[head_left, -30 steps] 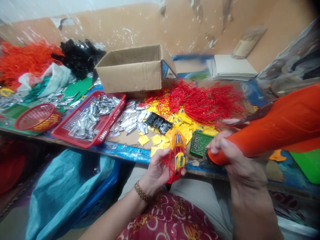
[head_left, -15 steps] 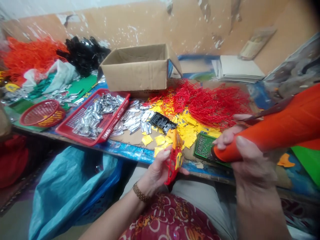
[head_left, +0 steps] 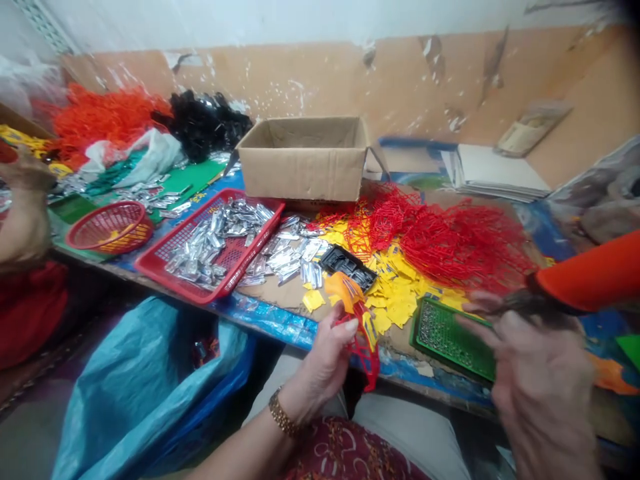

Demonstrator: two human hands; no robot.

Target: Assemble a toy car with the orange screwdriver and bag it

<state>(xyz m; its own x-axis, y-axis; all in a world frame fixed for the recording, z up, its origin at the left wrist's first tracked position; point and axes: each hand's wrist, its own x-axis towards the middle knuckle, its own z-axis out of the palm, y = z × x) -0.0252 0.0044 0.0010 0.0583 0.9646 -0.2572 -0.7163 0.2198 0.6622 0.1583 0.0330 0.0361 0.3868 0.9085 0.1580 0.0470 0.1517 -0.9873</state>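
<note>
My left hand [head_left: 333, 347] is closed around a toy body piece [head_left: 367, 343] of red, orange and yellow plastic, held over the table's front edge. At the right, my right hand [head_left: 545, 373] is smeared by motion, with fingers reaching over the right part of a green tray [head_left: 483, 357] of small metal screws [head_left: 437, 327]. Just above that hand lies the dark nose of an orange power screwdriver [head_left: 590, 273]; whether the hand still grips it is unclear. Behind the toy piece sits a black molded part [head_left: 347, 267] beside yellow flat pieces [head_left: 397, 287].
A red basket [head_left: 150, 263] holds silvery parts, with more heaped beside it. Red plastic frames [head_left: 460, 240] pile up behind the yellow pieces. An open cardboard box [head_left: 303, 173] stands at the back. A blue bag [head_left: 120, 380] hangs below. Another person's arm [head_left: 25, 207] is far left.
The orange power screwdriver has shifted away from my right hand's palm, and that hand has come down at the tray. My left hand still holds the toy body piece, now tilted differently. The view has shifted.
</note>
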